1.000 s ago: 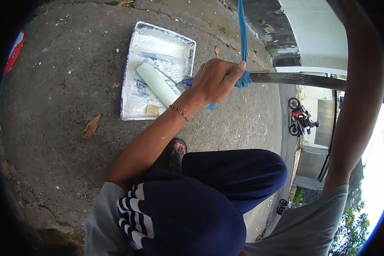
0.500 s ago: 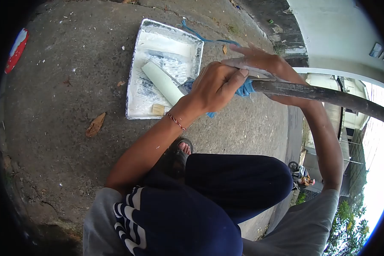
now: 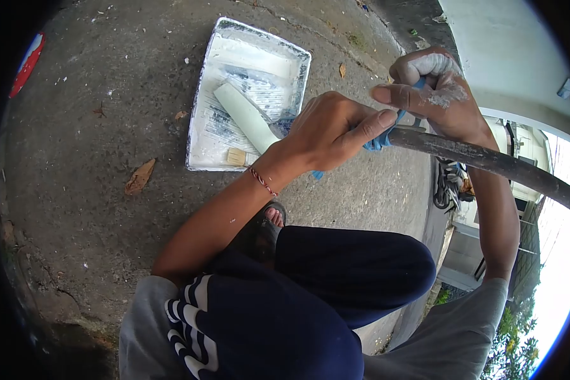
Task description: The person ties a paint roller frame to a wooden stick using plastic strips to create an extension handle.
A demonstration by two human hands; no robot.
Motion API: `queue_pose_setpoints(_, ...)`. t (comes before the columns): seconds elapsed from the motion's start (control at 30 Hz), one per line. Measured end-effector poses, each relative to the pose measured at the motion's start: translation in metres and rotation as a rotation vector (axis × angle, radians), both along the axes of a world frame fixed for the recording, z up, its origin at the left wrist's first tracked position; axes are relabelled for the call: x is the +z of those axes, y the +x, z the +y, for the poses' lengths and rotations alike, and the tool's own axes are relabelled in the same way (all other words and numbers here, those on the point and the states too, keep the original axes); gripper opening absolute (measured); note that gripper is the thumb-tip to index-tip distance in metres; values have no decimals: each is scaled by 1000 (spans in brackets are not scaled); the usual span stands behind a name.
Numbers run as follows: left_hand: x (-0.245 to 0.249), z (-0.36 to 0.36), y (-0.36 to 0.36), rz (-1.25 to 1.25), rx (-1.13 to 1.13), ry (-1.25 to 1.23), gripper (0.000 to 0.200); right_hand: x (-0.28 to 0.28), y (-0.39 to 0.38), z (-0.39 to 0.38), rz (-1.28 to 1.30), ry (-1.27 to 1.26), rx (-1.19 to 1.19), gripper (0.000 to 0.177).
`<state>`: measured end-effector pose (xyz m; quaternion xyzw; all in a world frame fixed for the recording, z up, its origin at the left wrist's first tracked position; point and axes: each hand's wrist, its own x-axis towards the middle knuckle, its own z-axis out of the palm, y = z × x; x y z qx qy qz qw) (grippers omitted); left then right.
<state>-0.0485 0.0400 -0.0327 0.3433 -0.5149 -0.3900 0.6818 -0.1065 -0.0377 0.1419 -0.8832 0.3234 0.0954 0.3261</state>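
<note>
My left hand, with a cord bracelet at its wrist, is closed around the handle end of a paint roller; its palm side is hidden. A dark pole meets the handle just right of that hand. Blue string is wound around this joint, and my left thumb presses beside it. Above the pole, my right hand, smeared with white paint, pinches the string and holds it taut. The pale green roller cover lies in a white paint tray, near a small paintbrush.
Rough concrete surrounds the tray, with a dry leaf on it. A red-and-white object is at the far left. My bent knee rises below the hands. Motorcycles and a building stand to the right.
My right hand has moved up and right from beside my left hand, its fingers now curled on the string. The loose string end no longer trails across the ground behind the tray.
</note>
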Motion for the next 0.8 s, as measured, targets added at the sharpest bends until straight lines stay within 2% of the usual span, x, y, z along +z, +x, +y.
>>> queue_pose_setpoints(0.03,-1,-1,-2,2,-3,3,71,-3,-4,-3,-10,-62,-24,37)
queue_pose_setpoints(0.1,-3,-2,-3,-27,33,-57,70,-8,-4,-11,-24,-123,-48,34)
queue_pose_setpoints(0.17,-2,0,0,-6,22,-66,69,-13,0,-17,98,-167,32,28)
queue_pose_setpoints(0.2,-1,1,1,20,13,-77,68,-17,0,-18,140,-179,59,27)
queue_pose_setpoints(0.23,-3,1,2,24,17,-72,68,-23,-1,-18,-5,-181,26,30)
queue_pose_setpoints(0.33,-8,0,4,-50,40,-171,58,-28,-1,-18,-111,-267,-2,35)
queue_pose_setpoints(0.37,-9,-1,3,-70,92,-216,55,-28,-4,-16,-37,-350,-50,24)
queue_pose_setpoints(0.4,-9,-2,3,-91,148,-262,54,-28,-6,-17,37,-434,-95,30)
queue_pose_setpoints(0.53,-11,-3,0,-94,141,-221,53,-31,-27,-25,-28,-461,-73,26)
queue_pose_setpoints(0.67,-14,-4,-4,-100,179,-261,54,-33,-45,-28,7,-420,-164,22)
queue_pose_setpoints(0.8,-15,-8,-6,-55,182,-285,52,-32,-55,-17,44,-345,-429,21)
